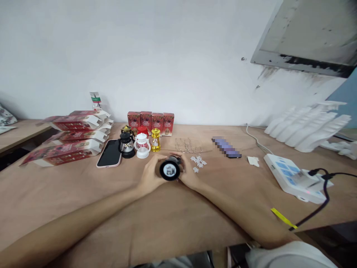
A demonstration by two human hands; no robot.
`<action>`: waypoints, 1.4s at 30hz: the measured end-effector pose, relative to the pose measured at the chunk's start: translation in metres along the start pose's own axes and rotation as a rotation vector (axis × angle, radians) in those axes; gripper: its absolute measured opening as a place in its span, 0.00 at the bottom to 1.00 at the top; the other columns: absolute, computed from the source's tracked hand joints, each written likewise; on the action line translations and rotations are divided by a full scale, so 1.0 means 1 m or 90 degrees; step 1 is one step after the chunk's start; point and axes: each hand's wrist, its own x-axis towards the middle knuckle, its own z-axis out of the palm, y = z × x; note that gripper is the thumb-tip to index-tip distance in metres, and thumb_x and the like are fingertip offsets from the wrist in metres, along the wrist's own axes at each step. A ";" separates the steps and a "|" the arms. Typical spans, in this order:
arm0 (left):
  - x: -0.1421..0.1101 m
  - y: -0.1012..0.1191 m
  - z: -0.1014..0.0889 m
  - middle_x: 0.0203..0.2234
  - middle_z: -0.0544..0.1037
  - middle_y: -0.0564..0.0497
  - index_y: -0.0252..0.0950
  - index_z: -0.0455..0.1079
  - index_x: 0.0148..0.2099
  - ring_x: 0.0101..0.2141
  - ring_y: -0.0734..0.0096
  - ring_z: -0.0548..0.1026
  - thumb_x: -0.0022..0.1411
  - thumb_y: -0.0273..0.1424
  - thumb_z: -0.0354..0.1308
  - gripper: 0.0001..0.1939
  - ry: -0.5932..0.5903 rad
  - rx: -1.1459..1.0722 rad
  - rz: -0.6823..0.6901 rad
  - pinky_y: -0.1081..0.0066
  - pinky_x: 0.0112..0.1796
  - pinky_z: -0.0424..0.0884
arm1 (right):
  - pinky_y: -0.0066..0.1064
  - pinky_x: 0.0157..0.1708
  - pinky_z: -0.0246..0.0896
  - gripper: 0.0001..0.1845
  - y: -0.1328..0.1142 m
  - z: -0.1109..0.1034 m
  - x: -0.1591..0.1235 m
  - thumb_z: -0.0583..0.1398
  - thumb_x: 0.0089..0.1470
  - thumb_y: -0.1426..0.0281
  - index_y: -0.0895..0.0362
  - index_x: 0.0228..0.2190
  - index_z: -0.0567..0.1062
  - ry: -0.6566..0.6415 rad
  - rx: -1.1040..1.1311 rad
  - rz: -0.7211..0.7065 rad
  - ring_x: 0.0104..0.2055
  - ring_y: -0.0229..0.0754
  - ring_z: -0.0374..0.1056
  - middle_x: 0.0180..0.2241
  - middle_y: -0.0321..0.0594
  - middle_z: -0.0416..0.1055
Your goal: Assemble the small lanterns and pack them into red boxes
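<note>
Between my two hands is a small black lantern (176,160), tipped so that its round base with a pale centre faces me. My left hand (152,172) wraps round its left side, and my right hand (189,173) grips it from the right. Just beyond, to the left, stand a black lantern (127,146), a white lantern (142,146), a gold lantern (156,140), a red lantern (142,130) and a dark one with a gold top (126,128). Small white pieces (198,161) and thin wire handles (188,146) lie close to my right hand.
Red boxes (150,123) stand in a row near the wall. Flattened red cartons (69,150) are stacked at the left, beside a phone (109,153). At the right are a pixelated flat object (226,148), a white power strip (290,176) with cables, and a pile of white foam-like pieces (309,128).
</note>
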 end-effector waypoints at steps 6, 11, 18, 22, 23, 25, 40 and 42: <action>0.010 -0.014 -0.012 0.38 0.73 0.48 0.37 0.62 0.42 0.41 0.62 0.72 0.48 0.35 0.64 0.21 0.055 0.104 -0.025 0.63 0.41 0.69 | 0.43 0.45 0.60 0.15 0.005 -0.019 0.000 0.55 0.49 0.74 0.54 0.41 0.66 0.016 -0.156 -0.080 0.46 0.46 0.65 0.44 0.45 0.69; 0.016 -0.023 -0.017 0.40 0.71 0.50 0.37 0.62 0.45 0.41 0.63 0.72 0.47 0.30 0.63 0.22 0.045 0.146 -0.054 0.64 0.42 0.69 | 0.39 0.39 0.56 0.04 0.000 -0.038 0.004 0.56 0.52 0.71 0.54 0.29 0.71 -0.211 -0.328 -0.365 0.39 0.44 0.63 0.36 0.42 0.72; 0.016 -0.017 -0.018 0.39 0.69 0.51 0.39 0.64 0.49 0.41 0.64 0.71 0.46 0.26 0.63 0.26 -0.008 0.188 -0.063 0.65 0.42 0.69 | 0.37 0.38 0.53 0.08 -0.008 -0.036 0.007 0.55 0.53 0.76 0.55 0.28 0.73 -0.296 -0.491 -0.488 0.36 0.42 0.61 0.32 0.38 0.74; 0.015 -0.016 -0.018 0.38 0.68 0.51 0.39 0.65 0.50 0.40 0.64 0.71 0.47 0.25 0.62 0.26 -0.028 0.181 -0.053 0.65 0.42 0.69 | 0.36 0.39 0.53 0.12 -0.008 -0.029 0.005 0.52 0.56 0.79 0.57 0.27 0.73 -0.295 -0.586 -0.567 0.31 0.40 0.59 0.30 0.38 0.74; 0.015 -0.016 -0.018 0.38 0.68 0.51 0.39 0.65 0.50 0.40 0.64 0.71 0.47 0.25 0.62 0.26 -0.034 0.182 -0.052 0.66 0.42 0.69 | 0.36 0.39 0.53 0.13 -0.007 -0.027 0.005 0.51 0.57 0.79 0.57 0.26 0.73 -0.287 -0.605 -0.585 0.31 0.40 0.59 0.29 0.38 0.73; 0.014 -0.017 -0.018 0.38 0.69 0.51 0.39 0.65 0.50 0.40 0.65 0.71 0.46 0.24 0.62 0.27 -0.037 0.187 -0.055 0.66 0.42 0.69 | 0.36 0.37 0.53 0.16 -0.006 -0.025 0.004 0.50 0.59 0.77 0.58 0.25 0.73 -0.273 -0.639 -0.604 0.30 0.40 0.59 0.26 0.39 0.72; 0.011 -0.017 -0.019 0.36 0.69 0.50 0.38 0.65 0.51 0.39 0.62 0.70 0.48 0.27 0.64 0.26 -0.055 0.259 -0.025 0.64 0.41 0.67 | 0.32 0.31 0.57 0.09 -0.022 -0.015 -0.007 0.54 0.57 0.76 0.54 0.37 0.72 -0.035 -0.453 -0.591 0.33 0.38 0.66 0.32 0.39 0.75; 0.010 -0.017 -0.019 0.37 0.69 0.49 0.38 0.65 0.51 0.40 0.61 0.70 0.49 0.30 0.64 0.25 -0.068 0.265 0.001 0.64 0.41 0.67 | 0.34 0.33 0.59 0.12 -0.024 -0.015 -0.009 0.56 0.55 0.77 0.54 0.41 0.71 0.040 -0.428 -0.563 0.35 0.40 0.67 0.33 0.40 0.75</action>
